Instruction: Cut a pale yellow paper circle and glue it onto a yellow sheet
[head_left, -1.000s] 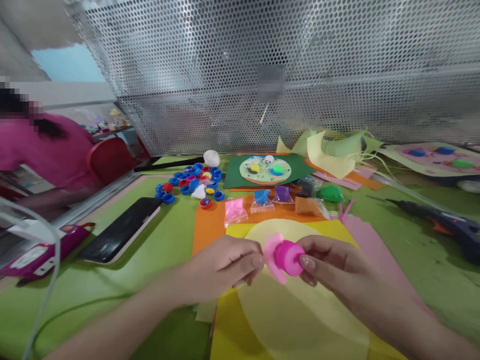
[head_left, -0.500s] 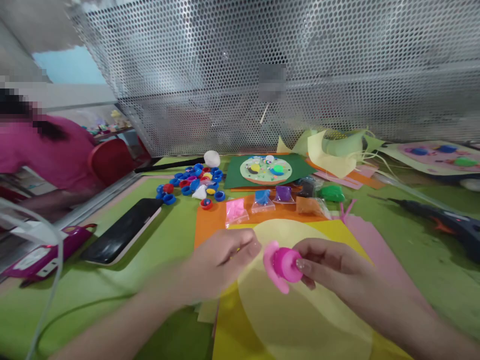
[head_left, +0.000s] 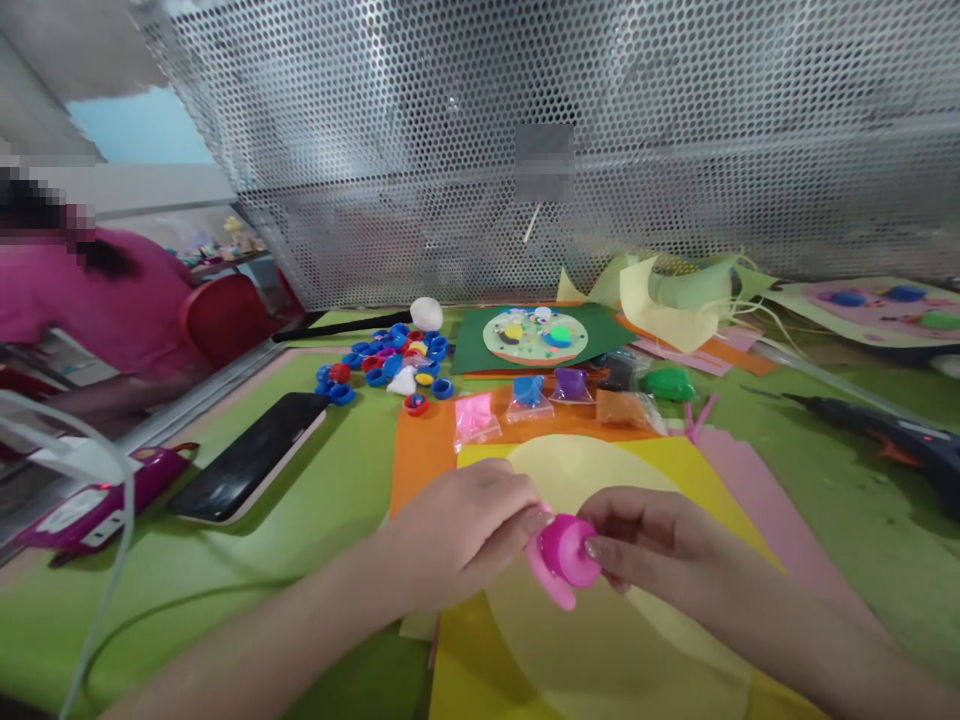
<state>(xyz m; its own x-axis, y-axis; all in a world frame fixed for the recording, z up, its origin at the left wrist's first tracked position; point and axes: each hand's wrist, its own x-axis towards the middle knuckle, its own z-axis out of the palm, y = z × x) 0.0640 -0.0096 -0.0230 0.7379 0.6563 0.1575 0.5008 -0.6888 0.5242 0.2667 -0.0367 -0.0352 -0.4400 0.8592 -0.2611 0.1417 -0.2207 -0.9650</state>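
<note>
A pink bottle cap (head_left: pixel 574 552) is pinched in my right hand (head_left: pixel 649 540), above the pale yellow paper circle (head_left: pixel 622 640). Around the cap's left side curves a strip of pink modelling clay (head_left: pixel 553 585), its lower end hanging loose. My left hand (head_left: pixel 472 525) has its thumb and fingers closed on the strip's upper end, partly hiding it. Beneath the circle lies a yellow sheet (head_left: pixel 480 690). Just beyond the hands is a bag of pink clay (head_left: pixel 476 415), beside bags of blue clay (head_left: pixel 529 392) and purple clay (head_left: pixel 571 385).
Several bottle caps (head_left: pixel 375 375) lie in a heap at back left, near a phone (head_left: pixel 251 460) and a purple power strip (head_left: pixel 105 510) with a white cable. On the right rests a glue gun (head_left: pixel 885 425). A decorated paper disc (head_left: pixel 536 340) lies before the perforated metal panel (head_left: pixel 450 150).
My left hand has moved right and closed on the upper end of the clay strip. The cap, in my right hand, has shifted slightly lower.
</note>
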